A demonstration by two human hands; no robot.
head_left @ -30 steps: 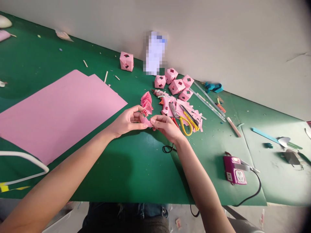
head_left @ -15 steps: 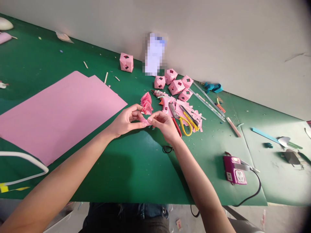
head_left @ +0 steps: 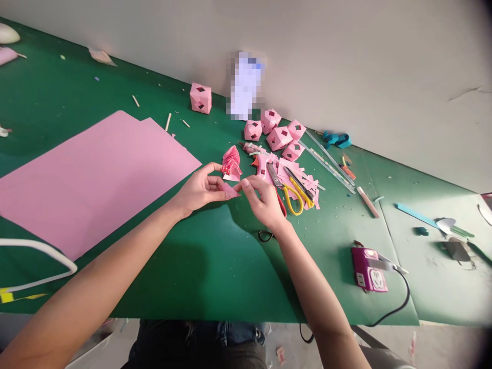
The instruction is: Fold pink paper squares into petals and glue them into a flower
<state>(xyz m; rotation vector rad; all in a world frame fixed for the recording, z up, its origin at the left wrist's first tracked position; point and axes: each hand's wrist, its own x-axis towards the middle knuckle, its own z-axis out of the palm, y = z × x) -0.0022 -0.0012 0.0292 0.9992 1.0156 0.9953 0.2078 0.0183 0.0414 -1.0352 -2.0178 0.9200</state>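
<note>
My left hand [head_left: 198,192] pinches a small folded piece of pink paper [head_left: 230,190] between thumb and fingers, its pointed end towards the right. At that end, the bent fingers of my right hand [head_left: 263,200] are closed on the paper's edge. Just behind the fingers lies a pleated pink-red paper bundle [head_left: 231,160]. A pink glue gun [head_left: 263,166] and yellow-handled scissors [head_left: 294,200] rest by my right hand, over a heap of pink paper strips [head_left: 311,182]. Part of the red handle beside them is hidden by that hand.
Several pink paper cubes [head_left: 279,138] with diamond holes stand at the back, another cube [head_left: 200,98] to their left. A large pink sheet [head_left: 96,179] covers the left. Clear glue sticks [head_left: 332,171] lie right, and a purple power socket [head_left: 369,270] with its cable nearer me.
My right fingers have shifted slightly right along the pink paper piece. The piece now shows a flatter, pointed end. Both hands stay over the same spot.
</note>
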